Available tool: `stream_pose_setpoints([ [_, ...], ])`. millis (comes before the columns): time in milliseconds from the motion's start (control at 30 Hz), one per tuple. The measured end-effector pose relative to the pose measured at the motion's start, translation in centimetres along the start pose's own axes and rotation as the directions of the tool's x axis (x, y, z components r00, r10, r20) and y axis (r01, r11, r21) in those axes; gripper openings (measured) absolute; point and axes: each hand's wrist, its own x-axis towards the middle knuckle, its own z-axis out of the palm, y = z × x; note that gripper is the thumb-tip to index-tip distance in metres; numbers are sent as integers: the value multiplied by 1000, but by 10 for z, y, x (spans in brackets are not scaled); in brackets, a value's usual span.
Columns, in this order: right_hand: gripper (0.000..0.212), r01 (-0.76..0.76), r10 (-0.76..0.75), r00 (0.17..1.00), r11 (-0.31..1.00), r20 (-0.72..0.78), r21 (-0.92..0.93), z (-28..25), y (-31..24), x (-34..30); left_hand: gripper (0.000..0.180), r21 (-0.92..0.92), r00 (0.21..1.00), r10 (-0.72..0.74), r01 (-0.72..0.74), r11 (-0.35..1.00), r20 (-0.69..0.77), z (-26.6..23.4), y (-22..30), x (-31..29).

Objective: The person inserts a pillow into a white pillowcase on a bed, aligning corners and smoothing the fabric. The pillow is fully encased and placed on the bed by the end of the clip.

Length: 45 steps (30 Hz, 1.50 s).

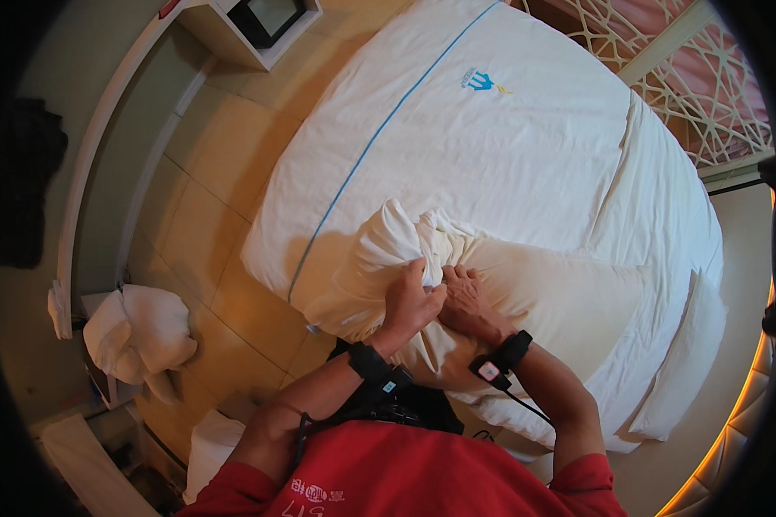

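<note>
A cream-white pillow in a pillowcase (552, 302) lies across the near part of the bed, its left end bunched into folds and standing up. My left hand (411, 303) is closed on the gathered cloth, the thumb up along the folds. Right beside it, my right hand (472, 303) has its fingers curled into the same bunched cloth. Both hands almost touch. Their fingertips are partly hidden in the fabric. Under the pillow spreads a white duvet (491, 164) with a blue stripe and a small blue emblem.
Another white pillow (683, 362) lies along the bed's right edge, near a lit padded headboard (741, 409). Crumpled white linen (142, 332) is piled at the left, beyond the tiled floor (203, 215). A white lattice screen (698, 95) stands at the far right.
</note>
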Motion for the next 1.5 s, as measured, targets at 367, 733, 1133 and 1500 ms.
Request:
stream_pose_setpoints([
  [367,31,61,-55,995,995,-82,74,8,6,-3,22,-210,993,49,-25,977,106,12,-9,12],
  [733,46,97,-80,984,990,-160,103,-46,-24,-68,23,30,992,126,-126,992,9,-12,-14,-31],
  [1133,63,92,-92,959,996,-270,-15,14,-7,-35,19,137,987,138,-125,983,-84,-3,-30,-57],
  [1500,65,5,-5,966,1000,-260,1,12,7,-10,11,247,979,-53,3,969,197,-29,-74,-85],
])
